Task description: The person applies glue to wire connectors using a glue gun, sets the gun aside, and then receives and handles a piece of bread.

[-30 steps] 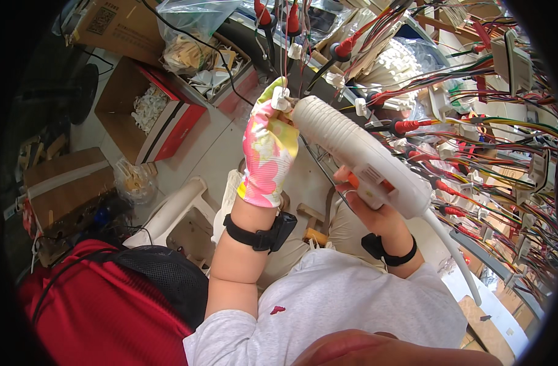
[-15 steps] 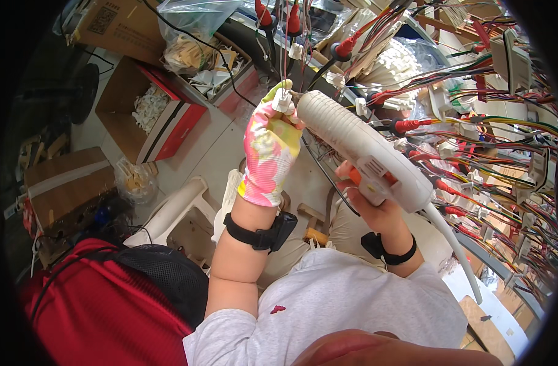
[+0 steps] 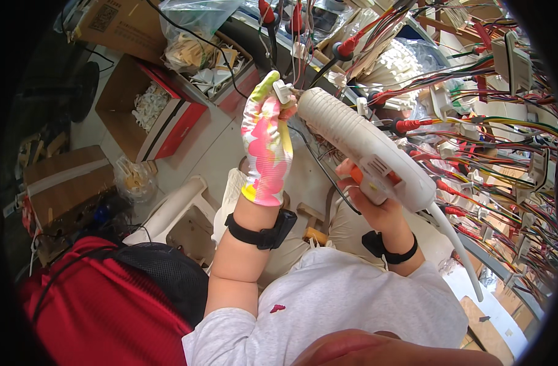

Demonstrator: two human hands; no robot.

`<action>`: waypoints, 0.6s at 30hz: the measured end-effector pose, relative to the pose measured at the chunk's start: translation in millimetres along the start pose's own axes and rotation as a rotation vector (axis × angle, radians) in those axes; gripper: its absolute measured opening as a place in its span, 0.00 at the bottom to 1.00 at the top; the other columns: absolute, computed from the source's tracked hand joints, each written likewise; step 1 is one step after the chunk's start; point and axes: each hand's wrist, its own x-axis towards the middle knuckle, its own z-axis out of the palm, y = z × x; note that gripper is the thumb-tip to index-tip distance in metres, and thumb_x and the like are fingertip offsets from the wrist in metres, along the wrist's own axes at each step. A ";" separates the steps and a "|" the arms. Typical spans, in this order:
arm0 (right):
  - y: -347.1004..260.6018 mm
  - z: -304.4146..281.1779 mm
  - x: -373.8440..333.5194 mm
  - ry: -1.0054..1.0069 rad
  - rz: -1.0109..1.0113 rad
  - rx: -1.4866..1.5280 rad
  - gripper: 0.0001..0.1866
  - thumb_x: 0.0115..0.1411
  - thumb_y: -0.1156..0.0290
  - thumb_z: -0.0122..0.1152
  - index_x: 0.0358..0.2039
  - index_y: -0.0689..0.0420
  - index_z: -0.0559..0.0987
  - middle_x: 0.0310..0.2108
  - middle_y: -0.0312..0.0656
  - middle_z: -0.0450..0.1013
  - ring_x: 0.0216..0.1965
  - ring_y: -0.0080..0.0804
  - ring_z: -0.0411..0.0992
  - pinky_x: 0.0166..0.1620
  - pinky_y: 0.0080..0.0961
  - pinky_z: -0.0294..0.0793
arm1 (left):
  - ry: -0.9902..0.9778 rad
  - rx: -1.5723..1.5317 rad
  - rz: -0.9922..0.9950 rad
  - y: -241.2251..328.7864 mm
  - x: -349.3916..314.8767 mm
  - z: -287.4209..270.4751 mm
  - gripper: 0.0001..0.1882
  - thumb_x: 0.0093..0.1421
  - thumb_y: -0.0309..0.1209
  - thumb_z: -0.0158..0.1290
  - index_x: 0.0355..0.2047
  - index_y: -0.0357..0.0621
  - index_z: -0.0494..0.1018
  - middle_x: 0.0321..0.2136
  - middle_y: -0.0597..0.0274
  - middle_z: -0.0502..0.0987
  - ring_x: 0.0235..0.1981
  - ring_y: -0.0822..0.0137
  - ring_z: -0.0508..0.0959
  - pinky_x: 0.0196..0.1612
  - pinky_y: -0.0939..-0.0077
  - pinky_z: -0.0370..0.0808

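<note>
The left hand (image 3: 267, 137), in a fabric glove patterned pink, yellow and white, is raised over the lap and pinches a small white plastic connector (image 3: 283, 92) at its fingertips. The bare right hand (image 3: 378, 208) is wrapped around the handle of a white-and-orange plastic glue gun (image 3: 367, 143) with a ribbed front barrel, which slants up toward the left hand. Its tip is right by the connector, though whether the two touch is hard to make out here. A thick pale cord (image 3: 455, 241) hangs from the gun's rear end. A black strap with a dark module (image 3: 281, 230) circles the left wrist, and a similar black band (image 3: 401, 253) circles the right. Dense bundles of multicoloured wires (image 3: 502, 201) fill the right side, with red-sleeved clips (image 3: 407, 125) among them. Beyond the left hand, an open brown-and-red cardboard box (image 3: 117, 104) holds small white pieces (image 3: 149, 108).
</note>
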 end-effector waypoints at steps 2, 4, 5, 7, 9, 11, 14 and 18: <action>0.5 -0.4 2.5 0.009 -0.018 0.011 0.29 0.56 0.89 0.48 0.59 0.60 0.65 0.49 0.45 0.68 0.54 0.37 0.68 0.51 0.30 0.76 | 0.023 0.049 -0.022 0.4 -0.2 -1.6 0.17 0.68 0.28 0.48 0.55 0.37 0.70 0.39 0.60 0.77 0.38 0.73 0.77 0.45 0.78 0.73; 0.9 -1.8 4.5 -0.040 -0.040 -0.038 0.29 0.57 0.89 0.49 0.59 0.59 0.65 0.49 0.45 0.68 0.54 0.37 0.68 0.51 0.30 0.76 | 0.025 0.090 -0.025 0.7 -0.6 -2.9 0.17 0.68 0.28 0.48 0.55 0.37 0.70 0.39 0.61 0.77 0.38 0.73 0.77 0.45 0.79 0.74; 0.9 -2.4 4.9 -0.035 -0.041 -0.045 0.29 0.57 0.89 0.49 0.59 0.59 0.65 0.49 0.45 0.68 0.54 0.37 0.68 0.51 0.30 0.76 | 0.021 0.091 -0.025 0.8 -0.8 -3.3 0.17 0.68 0.28 0.48 0.55 0.37 0.70 0.39 0.61 0.77 0.38 0.74 0.77 0.45 0.79 0.74; 1.0 -3.5 4.8 -0.049 -0.008 -0.061 0.29 0.57 0.89 0.50 0.60 0.58 0.65 0.50 0.45 0.68 0.54 0.37 0.68 0.51 0.31 0.76 | 0.017 0.093 -0.026 0.7 -1.0 -3.8 0.17 0.68 0.28 0.48 0.55 0.37 0.70 0.39 0.62 0.78 0.38 0.74 0.77 0.45 0.79 0.74; 2.4 -1.2 3.0 -0.030 -0.015 -0.042 0.29 0.57 0.89 0.49 0.60 0.58 0.64 0.50 0.46 0.68 0.54 0.37 0.68 0.51 0.31 0.76 | 0.006 0.087 -0.008 1.0 -0.9 -4.0 0.16 0.68 0.28 0.48 0.55 0.37 0.71 0.39 0.62 0.78 0.38 0.73 0.77 0.45 0.79 0.74; 3.3 -0.6 1.4 -0.009 -0.011 -0.020 0.29 0.57 0.89 0.49 0.60 0.58 0.64 0.50 0.46 0.68 0.55 0.37 0.68 0.52 0.32 0.76 | 0.001 0.050 -0.022 1.0 0.1 -3.7 0.16 0.68 0.28 0.48 0.55 0.38 0.71 0.39 0.61 0.78 0.37 0.73 0.77 0.44 0.79 0.74; 3.7 -1.7 -0.5 -0.013 -0.021 -0.032 0.30 0.57 0.89 0.49 0.61 0.58 0.64 0.51 0.46 0.68 0.55 0.38 0.69 0.52 0.32 0.76 | 0.011 0.028 -0.021 1.1 0.9 -2.9 0.16 0.68 0.28 0.47 0.55 0.38 0.71 0.39 0.61 0.78 0.37 0.72 0.78 0.43 0.79 0.74; 3.5 -4.2 -2.9 -0.028 0.010 -0.048 0.31 0.57 0.89 0.49 0.62 0.57 0.63 0.51 0.47 0.68 0.55 0.38 0.69 0.52 0.32 0.76 | 0.037 -0.007 0.000 0.0 1.6 -1.6 0.16 0.68 0.28 0.47 0.55 0.37 0.70 0.39 0.59 0.78 0.37 0.71 0.78 0.42 0.77 0.75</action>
